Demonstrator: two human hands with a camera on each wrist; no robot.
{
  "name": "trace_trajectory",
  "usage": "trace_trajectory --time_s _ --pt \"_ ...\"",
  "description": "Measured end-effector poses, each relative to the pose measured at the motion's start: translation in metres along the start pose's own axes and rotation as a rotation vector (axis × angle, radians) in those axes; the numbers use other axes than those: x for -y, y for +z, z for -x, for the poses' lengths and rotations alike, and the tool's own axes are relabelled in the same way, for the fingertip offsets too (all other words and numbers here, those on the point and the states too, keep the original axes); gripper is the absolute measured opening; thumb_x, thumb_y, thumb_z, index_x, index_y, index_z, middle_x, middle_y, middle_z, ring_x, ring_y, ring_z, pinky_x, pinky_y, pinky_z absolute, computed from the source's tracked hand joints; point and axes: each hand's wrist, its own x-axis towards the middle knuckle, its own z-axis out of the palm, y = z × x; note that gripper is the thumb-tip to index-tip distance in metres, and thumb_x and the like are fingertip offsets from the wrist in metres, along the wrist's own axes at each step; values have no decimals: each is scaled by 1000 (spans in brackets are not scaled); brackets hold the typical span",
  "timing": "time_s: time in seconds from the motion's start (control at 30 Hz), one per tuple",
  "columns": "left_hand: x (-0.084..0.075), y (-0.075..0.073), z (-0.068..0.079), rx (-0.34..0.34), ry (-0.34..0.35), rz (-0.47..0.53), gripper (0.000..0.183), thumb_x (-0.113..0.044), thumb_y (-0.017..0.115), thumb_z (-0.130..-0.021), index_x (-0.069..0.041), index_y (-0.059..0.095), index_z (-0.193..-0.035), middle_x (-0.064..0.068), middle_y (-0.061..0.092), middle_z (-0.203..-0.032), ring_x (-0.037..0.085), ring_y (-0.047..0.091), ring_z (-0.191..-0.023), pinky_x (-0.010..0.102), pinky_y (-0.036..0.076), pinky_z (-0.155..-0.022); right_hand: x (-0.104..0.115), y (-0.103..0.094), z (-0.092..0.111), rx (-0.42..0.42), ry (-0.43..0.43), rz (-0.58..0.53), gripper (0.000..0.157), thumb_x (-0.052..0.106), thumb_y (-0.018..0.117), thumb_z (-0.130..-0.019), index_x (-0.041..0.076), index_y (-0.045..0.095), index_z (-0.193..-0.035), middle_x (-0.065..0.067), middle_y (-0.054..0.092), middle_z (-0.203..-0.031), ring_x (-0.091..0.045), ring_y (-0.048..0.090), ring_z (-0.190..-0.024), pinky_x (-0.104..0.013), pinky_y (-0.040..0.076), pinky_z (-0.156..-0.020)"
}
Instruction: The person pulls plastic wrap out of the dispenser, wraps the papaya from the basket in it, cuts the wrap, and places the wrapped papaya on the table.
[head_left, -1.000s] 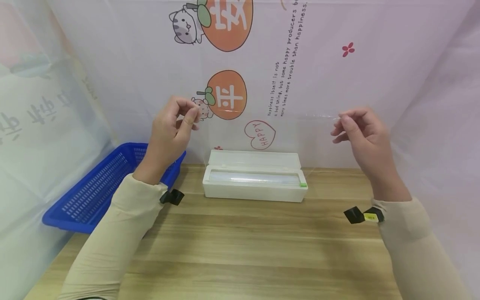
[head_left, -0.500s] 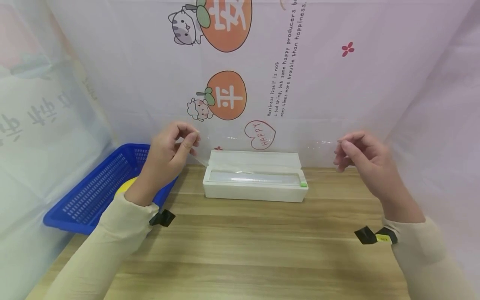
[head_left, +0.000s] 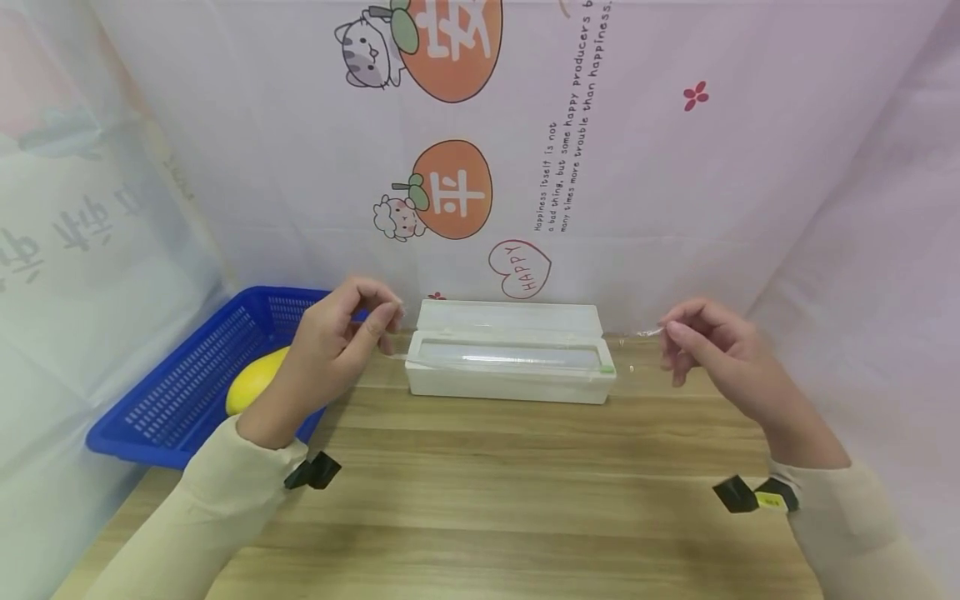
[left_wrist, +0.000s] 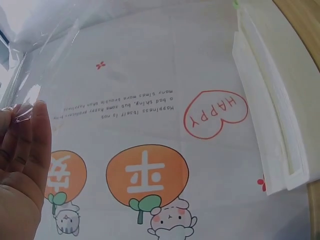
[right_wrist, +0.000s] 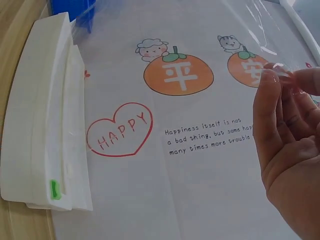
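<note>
The film (left_wrist: 34, 94) seemed already drawn from the open box (head_left: 510, 386), spread between left hand (head_left: 337, 342) and right hand (head_left: 716, 354), the fingers of each pinching its edge. Whether it was cut was unclear; it was not yet set down.

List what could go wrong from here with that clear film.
1. The clear film is thin and pinched in the fingertips of the left hand and right hand, so it might slip, or fold and cling to itself.
2. The white box has its lid open near the film, so the film could snag on an edge.
3. Pulling hard might shift the box, as neither hand holds it.
</note>
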Motion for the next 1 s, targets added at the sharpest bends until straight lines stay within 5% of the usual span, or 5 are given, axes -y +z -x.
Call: trace_trajectory --time_s 0.2,0.53,1.0 --pt "-3 2 10 76 9 23 10 4 55 -100 0 59 -108 4 62 -90 12 60 -67 22 53 -57 -3 0 7 124 32 41 22 -17 44 -98 -3 58 -108 -12 60 -80 -20 58 -61 -29 51 -50" --pt "-1 19 36 237 -84 140 21 12 55 -97 -6 59 -107 4 62 -88 14 62 -67 25 55 -53 -7 6 23 243 153 146 19 -10 49 -100 5 60 -105 -7 63 -82 -20 60 -60 -32 53 -51" --pt "20 35 80 527 -218 239 8 -6 56 -103 -11 61 -104 -3 65 -86 11 64 -73 27 57 -61 -40 11 52 490 197 -52 26 -16 46 -96 5 60 -102 -13 62 -85 -19 60 -72 -33 52 -54"
